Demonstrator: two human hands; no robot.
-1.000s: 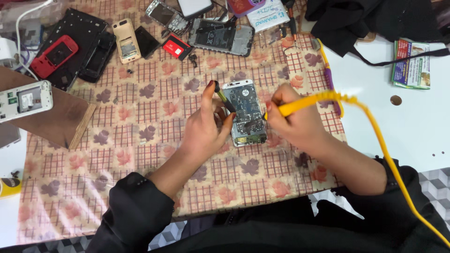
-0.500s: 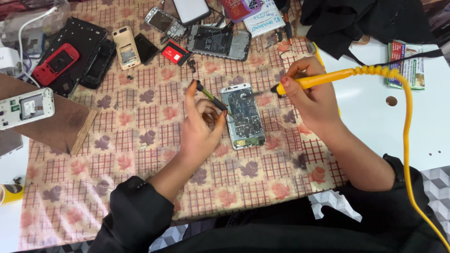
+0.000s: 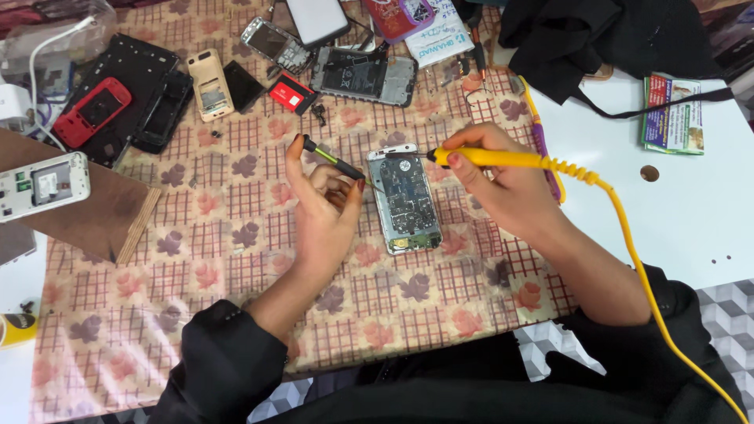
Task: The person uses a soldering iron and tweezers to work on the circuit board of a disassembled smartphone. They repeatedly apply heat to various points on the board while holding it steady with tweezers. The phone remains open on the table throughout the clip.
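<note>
My right hand (image 3: 503,184) is closed around the yellow handle of a soldering iron (image 3: 503,159), thumb and fingers wrapped along it like a pen, and its dark tip reaches left to the top edge of the opened phone (image 3: 405,198). That phone lies flat on the patterned tablecloth (image 3: 236,235) between my two hands, its back off and the circuit board showing, long side running away from me and a little slanted. My left hand (image 3: 322,208) sits just beside the phone's left edge, fingers curled and pinched on a thin dark tool with a green band, tweezers (image 3: 334,161) as far as I can tell, whose point angles down toward the upper left corner of the board; I cannot tell whether the point touches it. The iron's yellow cord (image 3: 628,235) coils off the handle and runs down past my right forearm across the white table (image 3: 691,204). Farther up the cloth lie other handsets and parts: a red phone (image 3: 93,110) resting on a black case at the upper left, a beige phone body (image 3: 208,85) next to a small black screen, a small red card-like part (image 3: 290,93), and a larger stripped phone frame (image 3: 363,76) well above the one I work on. A white phone (image 3: 41,184) lies on a brown board (image 3: 110,212) at the left edge. A black cloth (image 3: 597,39) is heaped at the upper right, and a green printed booklet (image 3: 671,114) lies on the white table beyond it.
</note>
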